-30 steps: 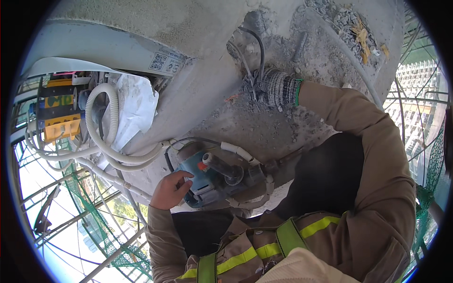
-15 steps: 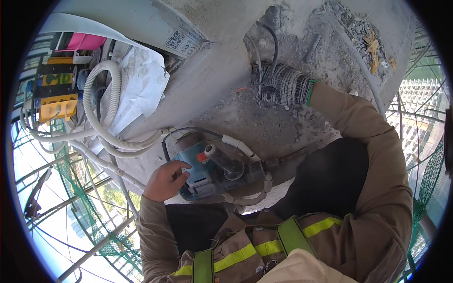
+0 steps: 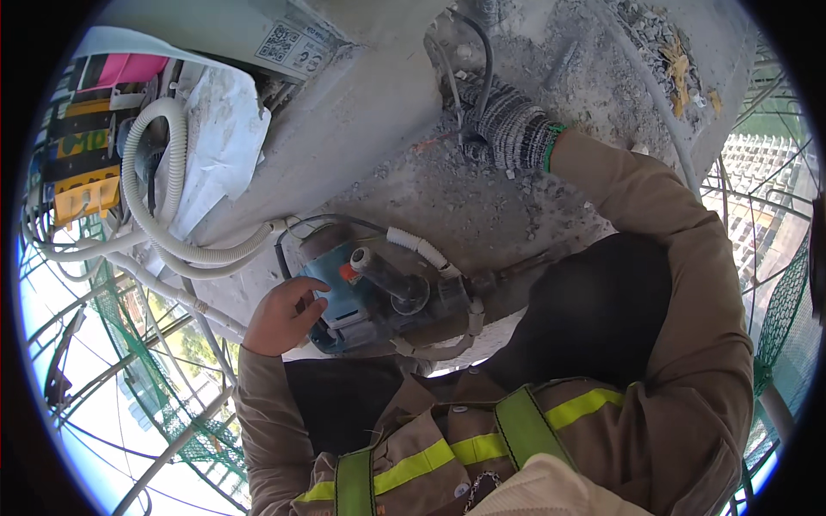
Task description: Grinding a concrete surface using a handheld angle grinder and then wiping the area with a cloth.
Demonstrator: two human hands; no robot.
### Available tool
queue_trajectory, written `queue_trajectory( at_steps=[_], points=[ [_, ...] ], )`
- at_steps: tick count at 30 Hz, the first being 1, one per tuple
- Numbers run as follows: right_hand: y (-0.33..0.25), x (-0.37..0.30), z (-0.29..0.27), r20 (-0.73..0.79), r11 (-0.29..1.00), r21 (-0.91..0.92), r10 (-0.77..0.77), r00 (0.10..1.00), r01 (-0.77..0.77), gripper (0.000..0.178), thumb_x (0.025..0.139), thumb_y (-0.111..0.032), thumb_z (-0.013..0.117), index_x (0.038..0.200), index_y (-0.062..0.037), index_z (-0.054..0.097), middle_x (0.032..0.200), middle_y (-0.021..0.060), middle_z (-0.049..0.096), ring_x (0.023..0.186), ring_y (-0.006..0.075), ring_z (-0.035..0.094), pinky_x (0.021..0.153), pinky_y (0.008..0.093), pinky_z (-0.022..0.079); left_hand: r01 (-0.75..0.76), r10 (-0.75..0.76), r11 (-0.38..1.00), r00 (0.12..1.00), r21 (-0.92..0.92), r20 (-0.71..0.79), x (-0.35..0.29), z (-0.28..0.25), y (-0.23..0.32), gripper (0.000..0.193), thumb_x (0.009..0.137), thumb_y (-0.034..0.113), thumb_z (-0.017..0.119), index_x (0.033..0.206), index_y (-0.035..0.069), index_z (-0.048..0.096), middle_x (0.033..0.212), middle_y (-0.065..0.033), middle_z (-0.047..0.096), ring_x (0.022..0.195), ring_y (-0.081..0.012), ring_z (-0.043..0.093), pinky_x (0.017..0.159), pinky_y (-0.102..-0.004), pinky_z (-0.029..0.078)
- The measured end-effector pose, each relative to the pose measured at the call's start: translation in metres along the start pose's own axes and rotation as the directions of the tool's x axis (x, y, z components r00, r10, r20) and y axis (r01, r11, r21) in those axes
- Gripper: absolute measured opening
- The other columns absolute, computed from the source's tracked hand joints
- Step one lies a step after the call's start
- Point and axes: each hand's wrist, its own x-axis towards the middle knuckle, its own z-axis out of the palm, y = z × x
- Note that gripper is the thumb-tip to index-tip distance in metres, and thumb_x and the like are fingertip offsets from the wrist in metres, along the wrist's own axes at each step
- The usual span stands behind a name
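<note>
My bare left hand (image 3: 284,315) is curled at the rear handle end of a blue and dark rotary hammer (image 3: 344,297), its thumb and forefinger bent beside the blue housing. The tool lies on its side on the dusty ledge in front of my knees, with its side handle (image 3: 383,273) pointing up and its bit end to the right. Farther off, my right hand (image 3: 516,133), in a grey knitted glove with a green cuff, rests on the rubble-strewn concrete. A dark cable (image 3: 489,64) and a thin grey one rise against its fingers. Its fingertips are partly hidden.
White corrugated hose (image 3: 179,138) loops at the left near a torn white sheet (image 3: 225,142) and yellow-black boxes (image 3: 86,181). Concrete chips (image 3: 658,52) are piled at the upper right. Scaffold poles (image 3: 176,451) and green netting (image 3: 129,344) stand beyond the ledge on both sides.
The whole view has shifted, so the scene sits slightly farther left and up. My gloved right hand has spread a little farther up beside the cables. The left hand stays at the rotary hammer.
</note>
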Motion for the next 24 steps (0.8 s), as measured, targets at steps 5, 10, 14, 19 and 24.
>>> queue_trajectory(
  at_steps=[5, 10, 14, 19, 24],
  points=[
    [0.005, -0.004, 0.006, -0.052, 0.979, 0.091, -0.178, 0.983, 0.182, 0.024, 0.076, -0.023, 0.077, 0.095, -0.0088, 0.073, 0.111, 0.0152, 0.066, 0.108, 0.0354, 0.064, 0.095, 0.0425, 0.054, -0.019, 0.019, 1.0, 1.0, -0.003, -0.018, 0.002, 0.005, -0.005, 0.019, 0.093, 0.0, 0.068, 0.112, 0.001, 0.068, 0.078, -0.0006, 0.061, 0.067, -0.0072, 0.054, 0.061, -0.0243, 0.043],
    [0.011, -0.004, 0.019, -0.183, 0.971, 0.18, -0.126, 0.975, 0.159, 0.035, 0.074, -0.023, 0.078, 0.103, -0.0092, 0.064, 0.1, 0.015, 0.064, 0.099, 0.0382, 0.064, 0.087, 0.0433, 0.055, -0.007, 0.007, 1.0, 1.0, -0.01, -0.024, 0.01, 0.009, -0.011, 0.02, 0.093, 0.001, 0.068, 0.113, 0.002, 0.069, 0.08, -0.001, 0.064, 0.069, -0.0078, 0.055, 0.062, -0.0248, 0.043],
    [0.01, 0.005, 0.025, -0.532, 0.889, 0.273, -0.178, 0.828, 0.367, 0.03, 0.085, -0.008, 0.075, 0.113, -0.0092, 0.063, 0.095, 0.0027, 0.063, 0.085, 0.0153, 0.062, 0.077, 0.0287, 0.055, -0.007, 0.009, 0.999, 0.999, 0.048, -0.042, 0.014, 0.01, -0.007, 0.02, 0.092, 0.003, 0.069, 0.113, 0.003, 0.069, 0.081, -0.0019, 0.064, 0.07, -0.0087, 0.056, 0.063, -0.0258, 0.044],
    [0.022, -0.003, 0.024, -0.318, 0.949, 0.174, -0.199, 0.927, 0.263, 0.048, 0.074, -0.014, 0.082, 0.118, -0.0074, 0.062, 0.099, 0.0086, 0.065, 0.092, 0.0268, 0.065, 0.088, 0.0345, 0.056, -0.019, 0.022, 0.999, 0.997, 0.047, -0.067, 0.014, 0.01, 0.003, 0.021, 0.092, 0.004, 0.07, 0.113, 0.003, 0.07, 0.08, -0.002, 0.062, 0.069, -0.0092, 0.055, 0.063, -0.0259, 0.044],
    [0.026, -0.001, 0.019, -0.018, 0.947, 0.08, -0.311, 0.95, 0.311, 0.023, 0.092, -0.01, 0.068, 0.115, -0.0078, 0.071, 0.105, 0.0085, 0.07, 0.098, 0.0275, 0.068, 0.091, 0.0354, 0.055, -0.028, 0.029, 0.999, 0.999, 0.042, -0.044, 0.014, 0.008, 0.008, 0.022, 0.091, 0.005, 0.07, 0.113, 0.002, 0.07, 0.08, -0.0033, 0.062, 0.068, -0.0096, 0.054, 0.062, -0.0261, 0.045]
  ],
)
